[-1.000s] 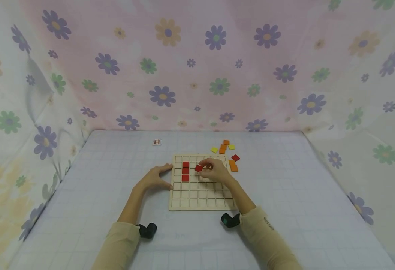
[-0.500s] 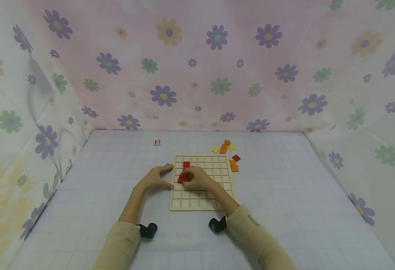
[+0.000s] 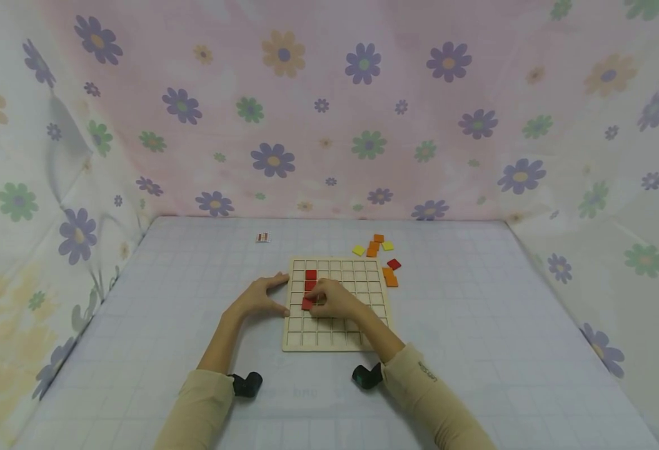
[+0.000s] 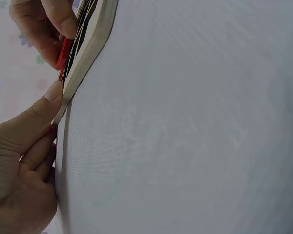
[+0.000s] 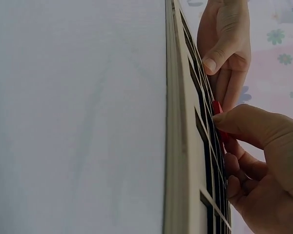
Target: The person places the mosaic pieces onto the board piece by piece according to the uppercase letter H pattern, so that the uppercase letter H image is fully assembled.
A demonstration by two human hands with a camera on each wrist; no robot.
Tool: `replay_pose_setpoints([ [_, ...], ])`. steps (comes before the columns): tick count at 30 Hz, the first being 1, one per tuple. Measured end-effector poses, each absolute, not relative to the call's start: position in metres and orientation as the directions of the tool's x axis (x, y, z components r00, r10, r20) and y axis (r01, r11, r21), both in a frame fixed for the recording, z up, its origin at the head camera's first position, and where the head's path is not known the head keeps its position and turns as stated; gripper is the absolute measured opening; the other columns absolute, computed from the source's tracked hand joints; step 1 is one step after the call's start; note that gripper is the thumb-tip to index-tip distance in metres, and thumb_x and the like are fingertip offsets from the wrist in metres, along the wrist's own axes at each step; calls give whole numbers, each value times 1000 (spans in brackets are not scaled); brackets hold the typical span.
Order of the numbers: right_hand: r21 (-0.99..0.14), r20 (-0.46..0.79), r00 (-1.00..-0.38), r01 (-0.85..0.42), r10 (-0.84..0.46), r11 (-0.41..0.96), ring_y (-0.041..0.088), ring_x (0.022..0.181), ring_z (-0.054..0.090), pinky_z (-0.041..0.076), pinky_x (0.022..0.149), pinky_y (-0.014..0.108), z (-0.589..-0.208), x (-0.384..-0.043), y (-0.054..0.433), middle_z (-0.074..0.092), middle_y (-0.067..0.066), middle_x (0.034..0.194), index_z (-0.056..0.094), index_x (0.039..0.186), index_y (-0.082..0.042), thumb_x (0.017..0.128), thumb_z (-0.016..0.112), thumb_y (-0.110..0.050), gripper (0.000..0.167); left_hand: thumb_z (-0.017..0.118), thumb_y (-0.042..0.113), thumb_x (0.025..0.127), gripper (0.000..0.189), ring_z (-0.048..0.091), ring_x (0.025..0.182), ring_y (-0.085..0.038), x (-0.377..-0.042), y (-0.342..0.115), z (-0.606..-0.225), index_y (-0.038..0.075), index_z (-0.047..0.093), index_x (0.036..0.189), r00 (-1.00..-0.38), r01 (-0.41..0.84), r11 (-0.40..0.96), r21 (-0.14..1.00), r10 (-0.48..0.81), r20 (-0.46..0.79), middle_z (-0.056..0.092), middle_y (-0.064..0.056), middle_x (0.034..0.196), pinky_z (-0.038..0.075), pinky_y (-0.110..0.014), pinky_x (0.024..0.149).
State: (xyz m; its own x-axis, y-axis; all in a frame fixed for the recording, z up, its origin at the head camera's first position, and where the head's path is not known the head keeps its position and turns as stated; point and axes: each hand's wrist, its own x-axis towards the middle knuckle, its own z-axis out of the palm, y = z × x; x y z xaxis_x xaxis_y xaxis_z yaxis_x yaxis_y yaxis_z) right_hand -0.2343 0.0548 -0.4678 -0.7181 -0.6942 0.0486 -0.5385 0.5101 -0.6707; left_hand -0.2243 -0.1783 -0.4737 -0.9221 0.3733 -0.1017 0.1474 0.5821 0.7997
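A wooden grid board [image 3: 319, 338] lies on the table, its square cells framed by thin raised strips. Near its left side, two red square tiles [image 3: 311, 275] show in one column. My right hand [image 3: 336, 300] pinches another red tile [image 3: 306, 305] just below them, over the same column; the hand hides some cells. In the right wrist view this red tile [image 5: 217, 108] is tilted against the grid, between thumb and fingers. My left hand [image 3: 256, 298] touches the board's left edge, thumb and forefinger spread apart. The left thumb [image 4: 52, 92] rests against the rim.
Beyond the board's right side lie a loose red tile [image 3: 394, 264], orange tiles [image 3: 390, 277] and yellow tiles [image 3: 359, 250]. A small printed card [image 3: 264, 237] lies at the back left. Dark wrist-worn devices [image 3: 247, 384] hang at both sleeves. Flowered cloth [image 3: 329, 125] surrounds the table.
My right hand has carried the red tile leftward across the board to the left column, then shifted it slightly right and down. My left hand has stayed at the board's edge.
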Motion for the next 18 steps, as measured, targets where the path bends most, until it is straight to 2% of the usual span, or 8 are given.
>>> replay_pose_setpoints([
  [12,-685,120,-696,-574,-708,448,15,80,55,48,70,18,-470,-232,63,62,9,95,70,108,2,83,71,-12,29,86,16,64,86,27,139,-34,-224,-179,-475,1,45,138,-925,136,580,803,365,-106,35,-20,146,20,-49,114],
  [18,-671,164,-709,-590,-686,449,16,80,56,49,69,19,-474,-232,60,62,8,94,72,104,0,86,69,-14,23,86,16,64,86,27,139,-34,-224,-178,-474,1,45,138,-924,137,578,804,366,-107,35,-20,146,20,-49,114],
])
